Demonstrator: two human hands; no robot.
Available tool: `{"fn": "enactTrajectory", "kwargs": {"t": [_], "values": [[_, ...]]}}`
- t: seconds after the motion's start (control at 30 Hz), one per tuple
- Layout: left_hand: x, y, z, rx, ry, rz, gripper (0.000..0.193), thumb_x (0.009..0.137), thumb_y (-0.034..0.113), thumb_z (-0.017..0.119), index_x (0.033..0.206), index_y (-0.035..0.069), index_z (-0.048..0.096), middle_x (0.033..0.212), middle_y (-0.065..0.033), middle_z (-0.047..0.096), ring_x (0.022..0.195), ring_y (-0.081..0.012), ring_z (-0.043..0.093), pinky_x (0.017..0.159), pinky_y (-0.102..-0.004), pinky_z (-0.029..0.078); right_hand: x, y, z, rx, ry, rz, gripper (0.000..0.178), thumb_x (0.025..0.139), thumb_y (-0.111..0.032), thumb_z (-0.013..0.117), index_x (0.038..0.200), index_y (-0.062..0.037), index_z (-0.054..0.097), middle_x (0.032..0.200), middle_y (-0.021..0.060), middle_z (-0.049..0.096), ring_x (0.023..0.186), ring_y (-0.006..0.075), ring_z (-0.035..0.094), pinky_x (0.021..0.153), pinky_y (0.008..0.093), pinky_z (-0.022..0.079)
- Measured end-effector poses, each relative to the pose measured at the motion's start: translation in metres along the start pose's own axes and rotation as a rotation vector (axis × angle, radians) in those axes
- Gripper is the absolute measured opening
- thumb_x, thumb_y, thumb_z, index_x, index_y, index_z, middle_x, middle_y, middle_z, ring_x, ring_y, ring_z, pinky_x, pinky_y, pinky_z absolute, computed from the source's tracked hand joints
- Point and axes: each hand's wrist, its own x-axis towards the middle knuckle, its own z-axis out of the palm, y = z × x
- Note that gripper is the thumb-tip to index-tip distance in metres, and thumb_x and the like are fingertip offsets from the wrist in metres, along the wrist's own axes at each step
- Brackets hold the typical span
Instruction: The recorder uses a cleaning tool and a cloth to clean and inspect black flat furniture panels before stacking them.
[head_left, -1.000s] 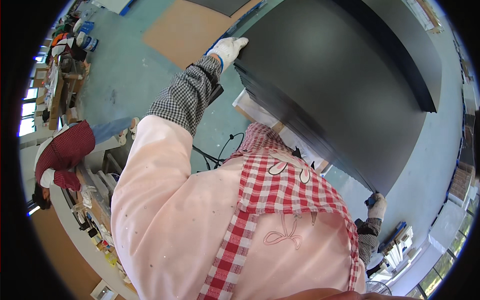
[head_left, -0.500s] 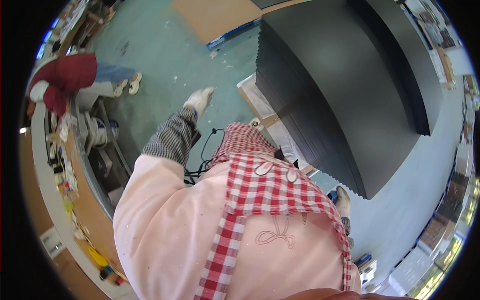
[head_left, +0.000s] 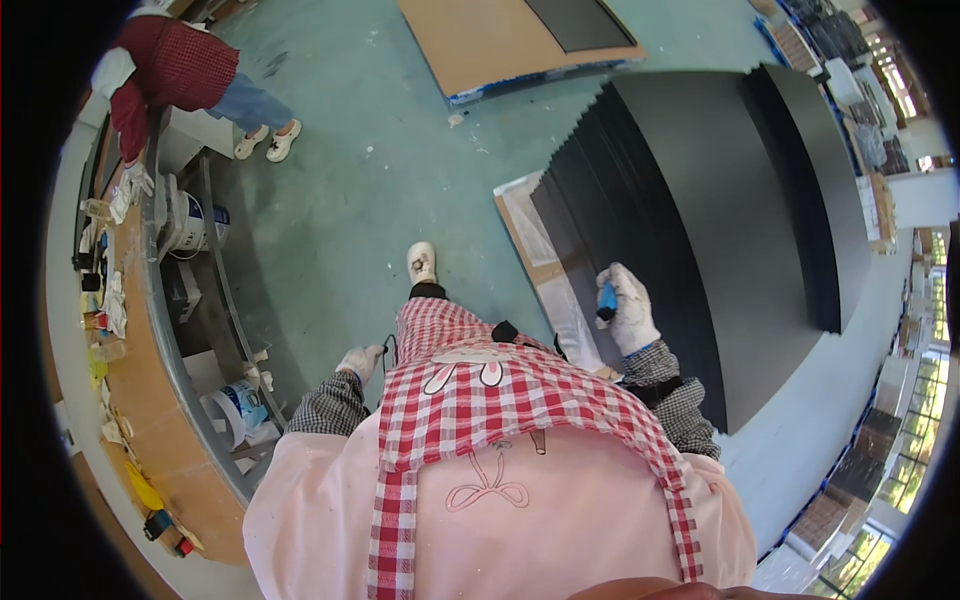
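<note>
White work gloves cover both my hands. My right hand [head_left: 632,318] is raised in front of the near side of a stack of dark grey panels [head_left: 740,200]. It is closed around a small blue object with a dark end [head_left: 606,300], whose exact kind I cannot make out. Low at my left side, my left hand [head_left: 360,362] hangs with loosely stretched fingers and no visible object in it. A thin black cord [head_left: 388,346] shows right by its fingertips. My red-and-white checked apron [head_left: 470,400] covers my front.
A long workbench [head_left: 165,440] with tools and cloths runs along the left, buckets [head_left: 190,225] beneath it. A co-worker in a dark red top [head_left: 175,65] leans over its far end. Ahead lies a brown board [head_left: 500,50] with a dark panel. The panel stack rests on a wrapped base [head_left: 530,230].
My left hand has swung back toward my side. My right hand has come up into view with the blue object. One foot has stepped forward, and the view has shifted.
</note>
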Motion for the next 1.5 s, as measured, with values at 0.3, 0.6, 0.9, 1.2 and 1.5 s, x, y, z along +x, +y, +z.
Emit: {"fn": "enactTrajectory", "kwargs": {"t": [0.3,0.6,0.9,1.2,1.5], "values": [[0.07,-0.113,-0.121,-0.069,0.137,-0.064,0.033,0.1,0.028,0.046,0.124,0.019,0.067,0.116,-0.0277,0.066,0.115,-0.0427,0.062,0.098,-0.0475,0.05,0.132,-0.071,0.198,-0.122,-0.271,0.152,0.029,0.1,-0.028,0.059,0.115,-0.0037,0.066,0.094,0.0048,0.063,0.076,0.0122,0.061,0.068,0.0276,0.052],[0.167,-0.063,-0.346,-0.546,0.198,-0.319,0.061,0.093,0.045,0.05,0.13,-0.001,0.064,0.138,-0.0262,0.059,0.131,-0.0395,0.054,0.111,-0.0411,0.041,0.275,-0.15,0.273,0.214,-0.44,0.275,0.026,0.095,-0.009,0.055,0.117,0.0028,0.059,0.105,0.0138,0.065,0.097,0.0229,0.065,0.084,0.0355,0.057],[0.32,-0.008,-0.446,-0.285,0.012,-0.124,0.058,0.096,0.046,0.049,0.128,0.001,0.065,0.137,-0.0248,0.061,0.129,-0.0407,0.055,0.109,-0.042,0.043,0.472,-0.226,0.27,0.332,-0.313,0.185,0.035,0.08,0.001,0.05,0.113,0.0034,0.059,0.098,0.0126,0.067,0.088,0.0249,0.068,0.086,0.0363,0.058],[0.435,0.143,-0.629,0.008,0.056,0.027,0.026,0.097,0.018,0.052,0.117,0.011,0.066,0.105,-0.022,0.07,0.103,-0.0399,0.067,0.09,-0.0487,0.053,0.609,-0.285,0.145,0.444,-0.075,0.15,0.026,0.086,-0.009,0.058,0.108,0.005,0.061,0.085,0.0108,0.063,0.063,0.0236,0.062,0.062,0.0373,0.055],[0.621,0.305,-0.736,0.226,-0.06,0.137,0.036,0.103,0.029,0.04,0.126,0.015,0.065,0.129,-0.023,0.064,0.121,-0.0405,0.061,0.103,-0.0469,0.049,0.7,-0.328,0.003,0.188,0.209,0.293,0.045,0.093,-0.025,0.069,0.126,0.0046,0.059,0.088,0.0118,0.066,0.057,0.0188,0.061,0.058,0.0291,0.052]]}}
